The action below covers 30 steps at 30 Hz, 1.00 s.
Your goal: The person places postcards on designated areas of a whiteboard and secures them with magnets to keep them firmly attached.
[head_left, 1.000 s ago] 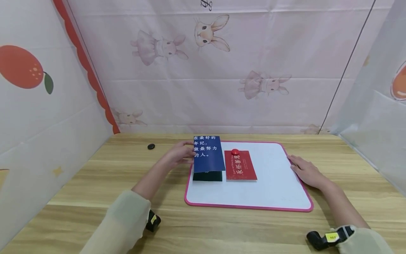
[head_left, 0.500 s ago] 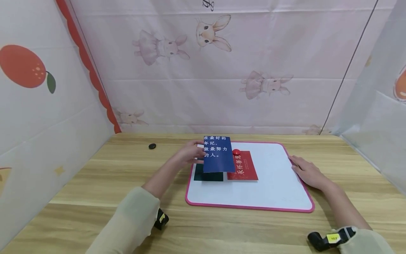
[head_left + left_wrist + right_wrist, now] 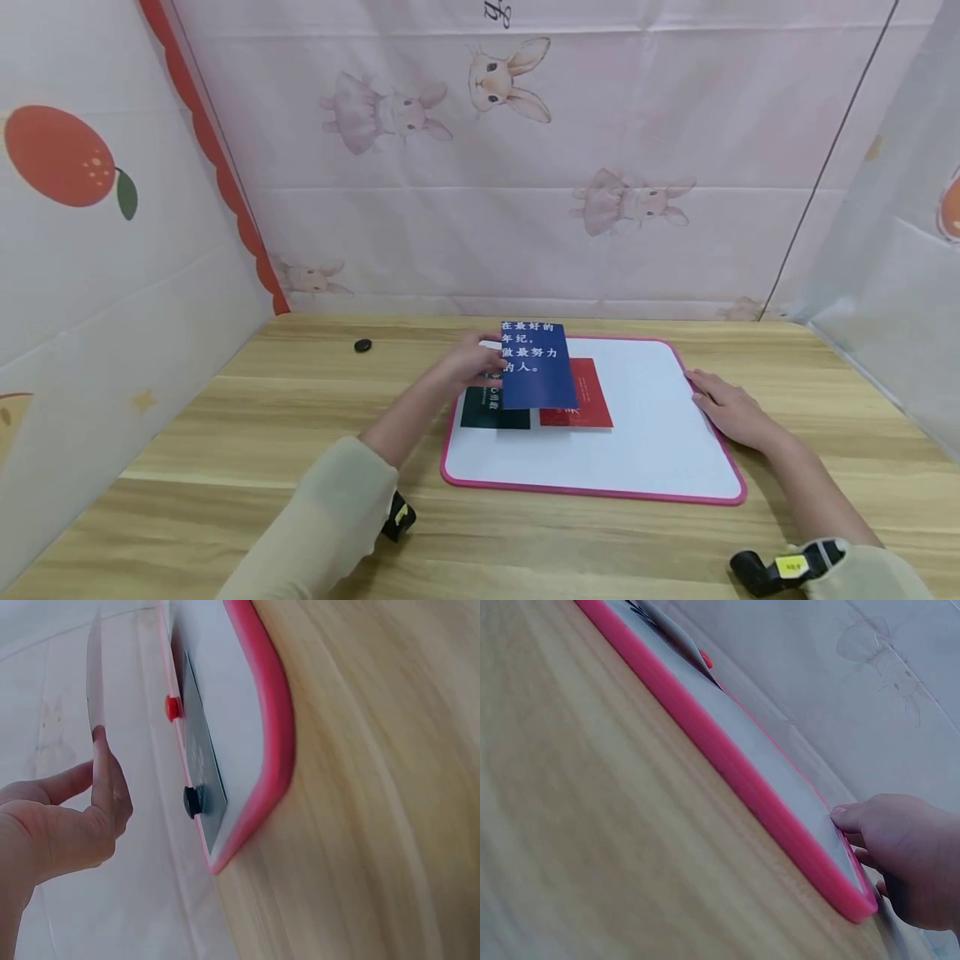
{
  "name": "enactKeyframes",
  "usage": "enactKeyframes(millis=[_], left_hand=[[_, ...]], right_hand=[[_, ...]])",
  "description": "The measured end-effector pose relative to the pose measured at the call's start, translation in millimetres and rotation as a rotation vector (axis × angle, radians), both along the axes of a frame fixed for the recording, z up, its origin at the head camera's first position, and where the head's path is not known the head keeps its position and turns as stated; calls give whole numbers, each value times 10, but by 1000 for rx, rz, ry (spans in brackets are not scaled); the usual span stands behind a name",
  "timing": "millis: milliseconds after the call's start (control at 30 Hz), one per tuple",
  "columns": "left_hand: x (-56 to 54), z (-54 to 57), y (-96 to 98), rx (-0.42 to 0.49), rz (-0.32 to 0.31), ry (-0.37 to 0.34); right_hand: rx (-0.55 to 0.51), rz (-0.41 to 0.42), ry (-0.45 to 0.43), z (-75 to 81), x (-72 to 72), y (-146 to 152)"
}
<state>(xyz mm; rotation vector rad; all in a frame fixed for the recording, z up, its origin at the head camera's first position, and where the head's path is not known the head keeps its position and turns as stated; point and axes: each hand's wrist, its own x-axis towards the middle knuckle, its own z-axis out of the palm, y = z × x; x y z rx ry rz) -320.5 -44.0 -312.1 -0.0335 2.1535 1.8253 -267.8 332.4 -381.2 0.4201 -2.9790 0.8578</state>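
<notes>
My left hand (image 3: 471, 365) pinches a blue card (image 3: 538, 379) with white Chinese characters by its left edge. It hangs above a pink-rimmed whiteboard (image 3: 652, 450), apart from it in the left wrist view. Partly behind the blue card lie a dark green card (image 3: 487, 417) and a red card (image 3: 596, 400) on the board. A black magnet (image 3: 193, 802) and a red magnet (image 3: 173, 708) show there in the left wrist view; the blue card hides the red one from the head view. My right hand (image 3: 735, 410) holds the board's right edge, thumb (image 3: 841, 817) on the rim.
On the wooden table (image 3: 300, 450), a small black disc (image 3: 363, 345) lies at the back left, apart from the board. Printed cloth walls (image 3: 465, 242) close off the back and both sides. Black wrist devices (image 3: 780, 567) are worn at the sleeves.
My left hand has carried the blue card to the right, from over the green card to partly over the red one. More of the green card shows. The right hand stays at the board's edge.
</notes>
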Motion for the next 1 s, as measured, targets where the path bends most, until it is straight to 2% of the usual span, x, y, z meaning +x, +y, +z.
enactKeyframes(millis=[600,1000], left_hand=[[82,79,332,22,-12,1],[87,37,564,53,-19,-6]], right_hand=[[-2,0,-5,12,-11,3],[-4,6,8,-19,-18,27]])
